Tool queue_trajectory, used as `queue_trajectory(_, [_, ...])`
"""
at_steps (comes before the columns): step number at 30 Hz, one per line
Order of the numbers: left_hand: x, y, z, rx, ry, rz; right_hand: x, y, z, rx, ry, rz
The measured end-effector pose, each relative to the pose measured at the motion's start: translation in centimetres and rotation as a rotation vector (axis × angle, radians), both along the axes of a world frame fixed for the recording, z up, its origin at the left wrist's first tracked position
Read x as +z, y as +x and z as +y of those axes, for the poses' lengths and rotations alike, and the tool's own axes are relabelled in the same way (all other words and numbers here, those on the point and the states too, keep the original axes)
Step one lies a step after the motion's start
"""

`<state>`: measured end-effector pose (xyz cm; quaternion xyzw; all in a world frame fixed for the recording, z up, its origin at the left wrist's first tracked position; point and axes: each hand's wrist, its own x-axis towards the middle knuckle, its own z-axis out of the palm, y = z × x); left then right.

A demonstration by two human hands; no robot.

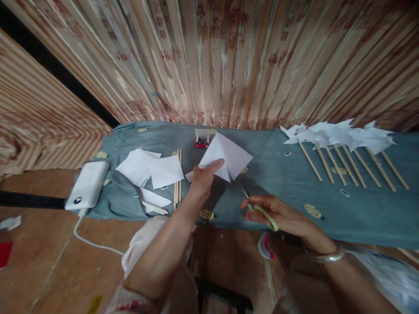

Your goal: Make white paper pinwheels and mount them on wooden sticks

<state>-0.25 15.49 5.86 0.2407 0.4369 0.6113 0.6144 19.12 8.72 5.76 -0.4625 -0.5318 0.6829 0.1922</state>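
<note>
My left hand (206, 176) pinches a creased square sheet of white paper (234, 152) over the middle of the cloth, its thumb lying on top. In my right hand (275, 213) is a pair of scissors (264, 214) with light green handles. The metal blades meet the paper's near corner, where a slit shows; how far apart they are I cannot make out. Just behind the paper stands a small red box (202, 138) with its lid up and small dark metal pieces inside. Several thin wooden sticks (177, 185) lie left of my left hand.
White paper squares (137, 163) are piled at the left, near a white power bank (87, 185) with a cable. Several paper pinwheels (340, 135) on sticks lie in a row at the right. A grey-green cloth (278, 174) covers the table, and a striped curtain (222, 65) hangs behind.
</note>
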Motion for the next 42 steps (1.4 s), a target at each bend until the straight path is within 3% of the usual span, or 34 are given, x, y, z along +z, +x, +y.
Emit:
queue_trajectory(3, [-0.1,-0.5,0.2,0.005,0.009,0.009,0.2,1.8,0.4,0.017,0.01,-0.043])
queue_trajectory(5, [-0.3,-0.6,0.2,-0.013,-0.003,0.055,0.4,2.7,0.8,-0.056,0.034,-0.064])
queue_trajectory(10, [-0.9,-0.4,-0.2,-0.137,0.065,0.301,0.5,2.6,2.2,-0.51,0.185,0.015])
queue_trajectory(14, [-1.1,0.0,-0.8,-0.297,0.08,0.42,0.2,1.4,3.2,-0.688,0.227,0.127])
queue_trajectory(22, [-1.5,0.7,-1.5,-0.509,0.019,0.43,0.2,-1.2,4.1,-0.799,0.147,0.213])
queue_trajectory(27, [-1.4,1.1,-1.7,-0.499,-0.052,0.378,0.3,-1.5,4.3,-0.861,0.154,0.273])
queue_trajectory(35, [-1.7,0.8,-1.7,-0.499,0.004,0.42,0.0,-0.6,4.8,-0.955,0.194,0.293])
queue_trajectory(42, [-0.3,0.2,-1.5,-0.483,0.076,0.544,0.2,0.5,5.2,-0.981,0.242,0.284])
